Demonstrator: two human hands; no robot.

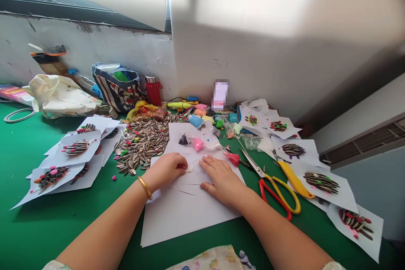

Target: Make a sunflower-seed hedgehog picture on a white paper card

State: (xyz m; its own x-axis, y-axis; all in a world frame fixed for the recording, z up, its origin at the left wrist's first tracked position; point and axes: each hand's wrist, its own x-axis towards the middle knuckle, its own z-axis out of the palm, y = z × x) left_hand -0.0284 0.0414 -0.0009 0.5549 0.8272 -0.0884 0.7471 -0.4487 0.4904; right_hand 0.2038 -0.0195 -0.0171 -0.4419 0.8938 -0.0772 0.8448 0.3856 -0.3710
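My left hand (167, 171), with a gold bangle at the wrist, is closed in a pinch over the white paper (177, 215). At its fingertips shows a small white lump (189, 168), perhaps modelling clay. Fingers stretched out, my right hand (223, 179) lies flat on the same paper. Between the two hands is a dotted drawing (198, 168), partly hidden by my right fingers. Just beyond, a pink clay lump (198, 144) and a black clay lump (183, 139) rest on paper. A red clay packet (232, 158) lies beside my right hand.
Sunflower seeds (142, 143) are heaped at the back left. Red-and-yellow scissors (268, 181) and a yellow cutter (294, 179) lie to the right. Papers with seed hedgehogs (76, 148) flank both sides. A red bottle (153, 91) stands by the wall.
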